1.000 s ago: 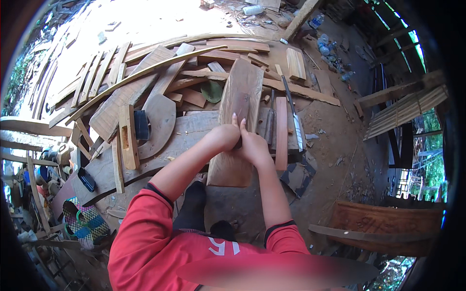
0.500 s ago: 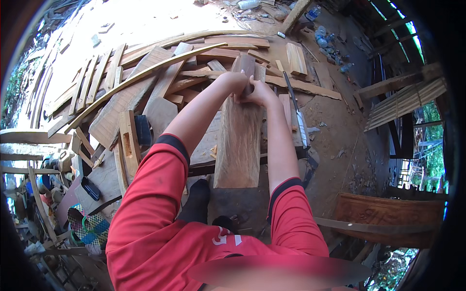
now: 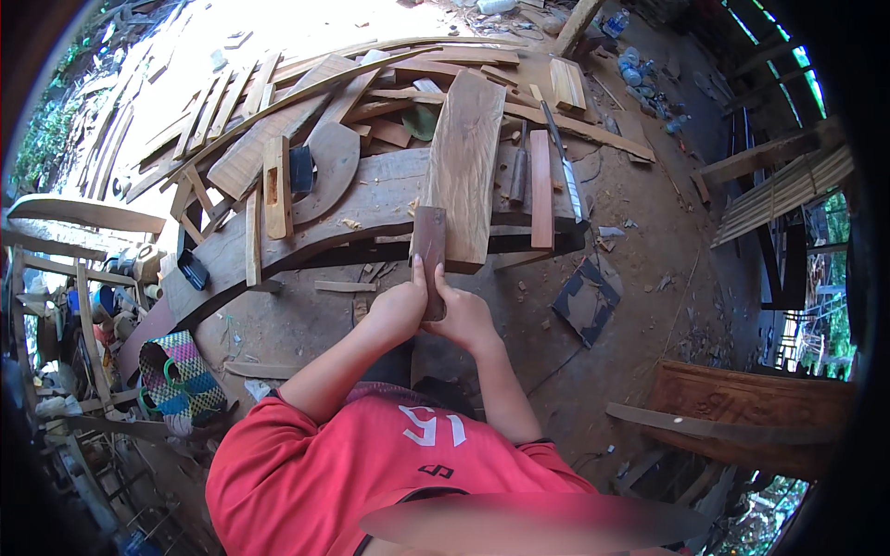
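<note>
Both my hands grip a narrow dark brown wooden block point(image 3: 428, 232), perhaps a hand plane, with thumbs along its sides. My left hand point(image 3: 401, 306) and my right hand point(image 3: 456, 313) are closed round its near end, close to my body. The block's far end overlaps the near end of a thick pale plank point(image 3: 464, 162), which lies across a curved grey timber bench point(image 3: 375, 199). Right of the plank are a dark cylindrical tool point(image 3: 517, 174), a pinkish batten point(image 3: 540, 195) and a long tool point(image 3: 567, 167). A hollowed wooden block point(image 3: 276, 190) stands to its left.
Loose boards point(image 3: 232, 102) pile up beyond the bench. A woven basket point(image 3: 181, 380) is at lower left, a carved panel point(image 3: 732, 417) at lower right, plastic bottles point(image 3: 635, 74) at upper right, a dark flat piece point(image 3: 584, 301) on the floor.
My hands first pushed forward along the plank, then came back toward my body with the dark block, which now sits at the plank's near end. The plank's top is uncovered.
</note>
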`<state>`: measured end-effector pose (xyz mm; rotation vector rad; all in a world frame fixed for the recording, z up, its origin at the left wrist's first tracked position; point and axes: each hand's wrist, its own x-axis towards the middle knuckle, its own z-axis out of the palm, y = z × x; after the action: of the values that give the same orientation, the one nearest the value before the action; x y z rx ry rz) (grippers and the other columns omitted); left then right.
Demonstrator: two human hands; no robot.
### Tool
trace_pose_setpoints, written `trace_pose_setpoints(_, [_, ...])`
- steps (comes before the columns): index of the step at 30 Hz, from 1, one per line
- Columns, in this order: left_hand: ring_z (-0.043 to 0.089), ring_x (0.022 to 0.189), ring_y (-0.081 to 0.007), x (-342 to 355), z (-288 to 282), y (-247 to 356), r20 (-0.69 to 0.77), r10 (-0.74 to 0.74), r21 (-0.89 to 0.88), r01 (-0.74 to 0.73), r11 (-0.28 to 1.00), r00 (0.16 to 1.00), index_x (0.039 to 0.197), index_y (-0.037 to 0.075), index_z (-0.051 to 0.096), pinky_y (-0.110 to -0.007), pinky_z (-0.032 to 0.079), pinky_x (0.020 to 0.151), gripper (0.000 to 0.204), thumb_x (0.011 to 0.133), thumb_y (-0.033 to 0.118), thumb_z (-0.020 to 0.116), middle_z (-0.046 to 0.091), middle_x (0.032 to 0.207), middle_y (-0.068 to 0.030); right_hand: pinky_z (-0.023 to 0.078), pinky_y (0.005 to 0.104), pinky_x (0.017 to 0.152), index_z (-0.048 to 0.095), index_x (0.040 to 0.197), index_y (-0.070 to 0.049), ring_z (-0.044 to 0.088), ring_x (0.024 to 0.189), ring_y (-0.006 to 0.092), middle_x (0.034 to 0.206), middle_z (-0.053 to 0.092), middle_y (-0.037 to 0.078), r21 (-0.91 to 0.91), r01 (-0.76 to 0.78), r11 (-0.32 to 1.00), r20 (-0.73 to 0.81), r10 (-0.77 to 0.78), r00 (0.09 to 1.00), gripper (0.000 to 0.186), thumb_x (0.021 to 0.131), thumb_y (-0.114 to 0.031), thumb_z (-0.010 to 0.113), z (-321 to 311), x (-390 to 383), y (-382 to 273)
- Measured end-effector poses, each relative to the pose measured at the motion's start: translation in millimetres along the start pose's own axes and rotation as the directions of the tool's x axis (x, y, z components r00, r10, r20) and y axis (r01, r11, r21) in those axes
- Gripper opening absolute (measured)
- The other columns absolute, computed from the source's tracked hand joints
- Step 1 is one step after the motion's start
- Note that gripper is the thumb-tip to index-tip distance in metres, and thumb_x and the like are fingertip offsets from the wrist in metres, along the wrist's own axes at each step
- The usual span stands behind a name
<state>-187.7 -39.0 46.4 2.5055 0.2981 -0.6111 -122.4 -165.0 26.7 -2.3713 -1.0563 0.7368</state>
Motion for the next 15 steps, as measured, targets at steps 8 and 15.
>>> trace_pose_setpoints(8, [0.059,0.068,-0.0359,52.5,-29.8,-12.5,-0.002,0.032,0.006,-0.032,0.999,0.999,0.124,-0.019,0.005,-0.042,0.047,0.058,0.077,0.071,0.004,0.055,0.058,0.073,-0.0257,0.048,0.0376,0.069,0.028,0.131,-0.003,0.060,0.078,0.0316,0.084,0.061,0.019,-0.059,-0.071,0.996,-0.033,0.069,0.997,0.101,0.051,-0.046,0.073,-23.9,46.1,2.7])
trace_pose_setpoints(15, [0.059,0.072,-0.0374,166.0,-97.3,-32.3,0.065,0.083,0.158,-0.092,0.983,0.994,0.125,-0.019,0.004,-0.041,0.047,0.062,0.088,0.063,0.001,0.064,0.058,0.079,-0.0272,0.047,0.0364,0.074,0.028,0.129,0.002,0.059,0.084,0.0320,0.092,0.059,0.021,-0.100,-0.164,0.981,-0.021,0.163,0.986,0.108,0.047,-0.049,0.074,-77.7,158.0,14.6])
